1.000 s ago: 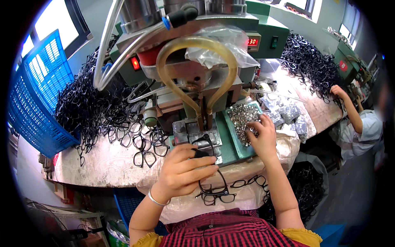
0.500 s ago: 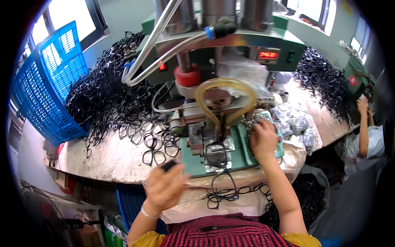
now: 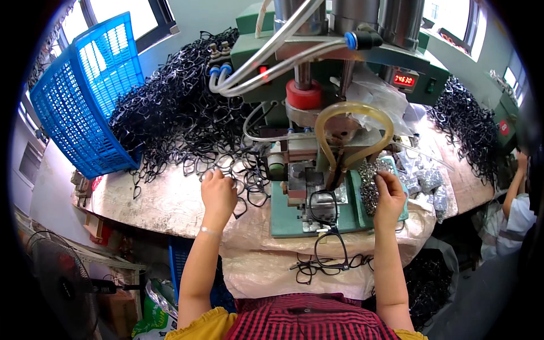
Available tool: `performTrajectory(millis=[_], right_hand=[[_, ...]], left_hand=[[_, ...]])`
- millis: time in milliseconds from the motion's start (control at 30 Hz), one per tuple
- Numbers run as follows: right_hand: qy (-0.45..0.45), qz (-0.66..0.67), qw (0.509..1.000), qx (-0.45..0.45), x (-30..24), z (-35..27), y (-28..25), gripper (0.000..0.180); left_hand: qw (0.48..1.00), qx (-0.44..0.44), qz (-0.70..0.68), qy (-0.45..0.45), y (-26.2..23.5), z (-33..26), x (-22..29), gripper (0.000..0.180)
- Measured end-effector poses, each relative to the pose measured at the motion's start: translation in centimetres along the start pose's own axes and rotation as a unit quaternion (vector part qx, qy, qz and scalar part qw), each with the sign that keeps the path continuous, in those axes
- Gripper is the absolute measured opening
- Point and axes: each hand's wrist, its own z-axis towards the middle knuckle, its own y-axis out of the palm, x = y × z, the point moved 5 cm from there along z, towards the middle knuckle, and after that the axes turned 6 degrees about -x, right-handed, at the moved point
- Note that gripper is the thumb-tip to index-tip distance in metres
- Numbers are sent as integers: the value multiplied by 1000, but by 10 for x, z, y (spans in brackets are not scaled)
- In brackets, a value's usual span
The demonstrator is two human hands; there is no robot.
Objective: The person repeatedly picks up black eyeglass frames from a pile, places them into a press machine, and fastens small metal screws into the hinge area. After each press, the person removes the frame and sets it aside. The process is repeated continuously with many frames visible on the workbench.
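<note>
My left hand (image 3: 219, 195) reaches to loose black eyeglass frames (image 3: 254, 177) at the pile's near edge. Its fingers are curled, and whatever lies between them is hidden. Over a green tray (image 3: 403, 211) of small shiny metal parts (image 3: 369, 187), my right hand (image 3: 391, 195) pinches thumb and fingers together; anything in the pinch is too small to make out. Between my hands, a black eyeglass frame (image 3: 332, 264) sits at the metal jig (image 3: 310, 225) of a green press (image 3: 283, 218). One of its rims lies on the jig, the other hangs toward me.
A large heap of black frames (image 3: 170, 102) spills from a tilted blue basket (image 3: 85, 119) at left. Clear hoses (image 3: 272, 56) and a yellowish tube (image 3: 354, 107) arch around the press. Bagged parts (image 3: 428, 181) lie at right. Several frames (image 3: 306, 272) rest on the sheet before me. A co-worker (image 3: 513, 221) is far right.
My left hand has moved up and left, away from the press front to the loose frames. My right hand's fingers have drawn together above the metal parts. The whole view has shifted.
</note>
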Motion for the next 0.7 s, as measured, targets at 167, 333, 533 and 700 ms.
performTrajectory(millis=[167, 333, 533, 700], right_hand=[[10, -117, 992, 44, -1, -29, -70, 13], [36, -119, 992, -5, -32, -53, -83, 12], [-171, -156, 958, -168, -102, -18, 43, 18], [-23, 28, 990, -139, -72, -28, 76, 36]], left_hand=[[984, -15, -78, -161, 46, -27, -36, 9], [890, 81, -412, -178, -5, -32, -28, 16], [818, 115, -555, -97, -37, -4, 19, 10], [741, 123, -644, -146, 4, -57, 23, 20]])
